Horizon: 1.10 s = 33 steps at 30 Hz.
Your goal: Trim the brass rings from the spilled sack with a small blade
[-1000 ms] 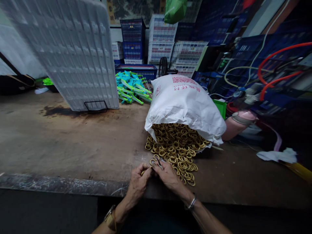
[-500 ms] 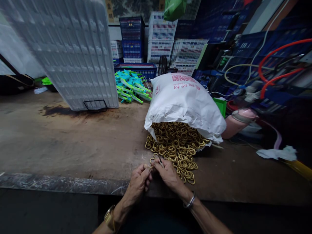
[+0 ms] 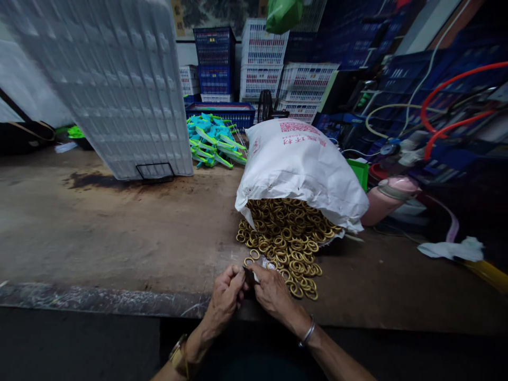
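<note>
Close together at the table's front edge, my two hands meet fingertip to fingertip. My left hand (image 3: 227,294) is closed in a pinch, and whatever lies in its fingers is too small and hidden to name. A small knife with a dark blade (image 3: 250,277) is gripped in my right hand (image 3: 275,296), its blade pointing at the left fingertips. Just beyond the hands, many brass-coloured rings (image 3: 296,259) spill out of the mouth of a white woven sack (image 3: 297,164) lying on its side. A small clear, shiny piece shows beside the right fingers.
A tall stack of translucent plastic trays (image 3: 135,95) stands on the wooden table (image 3: 119,233) at the left. Green and blue plastic clips (image 3: 214,138) lie behind. A pink bottle (image 3: 391,198) leans right of the sack, near red hoses (image 3: 440,132). Crates (image 3: 262,63) are stacked behind.
The knife in my right hand has turned from pointing up and away to pointing leftward at my left fingertips. My left hand has barely moved; sack and rings look the same.
</note>
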Each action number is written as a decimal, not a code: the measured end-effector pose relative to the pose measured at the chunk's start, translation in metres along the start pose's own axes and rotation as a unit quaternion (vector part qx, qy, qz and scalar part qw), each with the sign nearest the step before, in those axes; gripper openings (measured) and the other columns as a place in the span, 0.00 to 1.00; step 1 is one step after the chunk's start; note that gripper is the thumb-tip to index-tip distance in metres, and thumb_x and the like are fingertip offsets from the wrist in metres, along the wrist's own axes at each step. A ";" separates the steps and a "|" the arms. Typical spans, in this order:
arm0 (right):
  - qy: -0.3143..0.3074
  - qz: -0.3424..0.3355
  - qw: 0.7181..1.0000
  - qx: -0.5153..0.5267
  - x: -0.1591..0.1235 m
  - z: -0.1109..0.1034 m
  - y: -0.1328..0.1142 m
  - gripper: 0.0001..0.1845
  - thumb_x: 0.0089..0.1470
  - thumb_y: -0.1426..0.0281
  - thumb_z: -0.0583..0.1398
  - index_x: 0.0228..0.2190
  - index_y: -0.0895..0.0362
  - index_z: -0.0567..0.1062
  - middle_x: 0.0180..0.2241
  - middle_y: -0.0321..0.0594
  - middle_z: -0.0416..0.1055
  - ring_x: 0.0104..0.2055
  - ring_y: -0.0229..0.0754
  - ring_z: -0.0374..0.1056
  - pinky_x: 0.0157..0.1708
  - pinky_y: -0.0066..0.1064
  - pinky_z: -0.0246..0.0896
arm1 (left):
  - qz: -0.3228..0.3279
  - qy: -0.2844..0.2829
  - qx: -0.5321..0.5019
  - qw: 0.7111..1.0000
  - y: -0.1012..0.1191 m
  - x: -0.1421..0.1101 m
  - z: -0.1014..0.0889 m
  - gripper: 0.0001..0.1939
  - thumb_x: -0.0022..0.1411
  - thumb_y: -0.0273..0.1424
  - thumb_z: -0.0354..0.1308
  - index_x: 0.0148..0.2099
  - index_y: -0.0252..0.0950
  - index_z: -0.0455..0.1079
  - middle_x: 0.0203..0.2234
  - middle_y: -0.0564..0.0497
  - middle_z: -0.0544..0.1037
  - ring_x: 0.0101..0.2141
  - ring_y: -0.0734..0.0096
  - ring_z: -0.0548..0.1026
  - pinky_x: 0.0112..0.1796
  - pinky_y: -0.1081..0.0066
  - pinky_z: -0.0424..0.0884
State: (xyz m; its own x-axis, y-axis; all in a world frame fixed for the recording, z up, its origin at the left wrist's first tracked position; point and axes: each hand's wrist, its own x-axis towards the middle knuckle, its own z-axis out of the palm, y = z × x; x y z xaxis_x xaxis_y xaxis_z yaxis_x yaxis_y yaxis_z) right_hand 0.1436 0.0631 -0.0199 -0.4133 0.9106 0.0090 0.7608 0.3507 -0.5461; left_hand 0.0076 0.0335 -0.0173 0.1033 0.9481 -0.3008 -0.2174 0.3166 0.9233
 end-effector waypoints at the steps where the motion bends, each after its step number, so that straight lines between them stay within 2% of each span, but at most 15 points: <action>1: -0.005 0.006 1.000 -0.006 0.000 0.000 0.002 0.17 0.40 0.82 0.48 0.30 0.55 0.68 0.23 0.35 0.67 0.25 0.36 0.61 0.26 0.25 0.47 | 0.004 -0.001 0.009 1.000 0.002 -0.002 0.001 0.17 0.53 0.46 0.53 0.27 0.36 0.58 0.16 0.60 0.63 0.14 0.85 0.56 0.14 0.82 0.52; 4: -0.001 0.006 1.000 -0.016 0.000 0.000 0.008 0.14 0.44 0.80 0.48 0.31 0.55 0.68 0.22 0.35 0.66 0.24 0.36 0.61 0.24 0.25 0.47 | 0.003 -0.025 -0.003 1.000 0.007 -0.009 0.004 0.17 0.54 0.45 0.53 0.27 0.36 0.59 0.16 0.59 0.63 0.14 0.84 0.56 0.14 0.82 0.52; 7: 0.037 0.015 0.999 -0.002 0.002 0.001 0.012 0.14 0.46 0.79 0.48 0.33 0.55 0.67 0.24 0.35 0.67 0.25 0.37 0.62 0.25 0.25 0.49 | -0.016 -0.042 -0.082 0.996 0.010 -0.011 0.004 0.14 0.55 0.42 0.54 0.30 0.36 0.59 0.18 0.59 0.65 0.14 0.85 0.57 0.14 0.82 0.51; 12: 0.085 0.049 0.995 -0.007 0.009 0.003 0.014 0.15 0.47 0.78 0.50 0.38 0.54 0.66 0.31 0.38 0.70 0.33 0.39 0.66 0.32 0.26 0.53 | -0.049 -0.016 -0.189 0.981 0.007 -0.004 -0.003 0.15 0.53 0.41 0.56 0.31 0.35 0.60 0.24 0.55 0.69 0.16 0.85 0.59 0.14 0.82 0.52; 17: 0.066 0.044 0.994 -0.077 0.012 0.004 0.007 0.11 0.51 0.72 0.53 0.39 0.54 0.65 0.36 0.40 0.69 0.35 0.40 0.65 0.32 0.27 0.51 | -0.053 0.013 -0.223 0.973 0.005 0.000 -0.009 0.14 0.51 0.40 0.57 0.29 0.34 0.61 0.24 0.53 0.70 0.16 0.84 0.59 0.14 0.81 0.52; 21: 0.044 0.062 0.990 -0.119 0.015 0.004 0.002 0.08 0.51 0.71 0.54 0.37 0.53 0.65 0.35 0.40 0.69 0.35 0.40 0.65 0.31 0.28 0.49 | -0.049 0.011 -0.236 0.971 0.007 -0.001 -0.013 0.12 0.51 0.38 0.57 0.29 0.35 0.60 0.23 0.54 0.70 0.16 0.83 0.60 0.14 0.81 0.52; 27: 0.048 0.065 0.989 -0.121 0.017 0.003 0.000 0.06 0.52 0.71 0.52 0.35 0.54 0.64 0.35 0.39 0.66 0.35 0.40 0.64 0.30 0.27 0.48 | -0.092 -0.033 -0.307 0.947 0.009 -0.002 -0.021 0.11 0.49 0.30 0.60 0.36 0.35 0.63 0.23 0.54 0.69 0.19 0.82 0.65 0.17 0.82 0.56; 30: 0.067 0.051 0.990 -0.116 0.015 0.003 0.001 0.07 0.50 0.73 0.53 0.35 0.55 0.64 0.35 0.39 0.66 0.33 0.39 0.63 0.29 0.27 0.47 | -0.122 -0.032 -0.353 0.927 0.006 0.001 -0.022 0.09 0.49 0.30 0.60 0.32 0.33 0.64 0.24 0.51 0.70 0.21 0.80 0.67 0.16 0.83 0.56; 33: 0.076 0.030 0.994 -0.072 0.014 0.002 0.003 0.09 0.48 0.77 0.52 0.33 0.55 0.64 0.31 0.37 0.66 0.31 0.37 0.62 0.29 0.26 0.48 | -0.142 0.004 -0.375 0.916 0.004 0.005 -0.021 0.08 0.48 0.28 0.61 0.28 0.31 0.64 0.23 0.50 0.71 0.22 0.79 0.67 0.15 0.83 0.56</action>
State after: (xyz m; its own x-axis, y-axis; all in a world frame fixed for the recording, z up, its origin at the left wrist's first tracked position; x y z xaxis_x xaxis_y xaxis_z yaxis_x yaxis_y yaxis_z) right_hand 0.1395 0.0762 -0.0232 -0.2931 0.9494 0.1131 0.8498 0.3129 -0.4242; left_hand -0.0135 0.0398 -0.0205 0.2532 0.8237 -0.5074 -0.7883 0.4797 0.3853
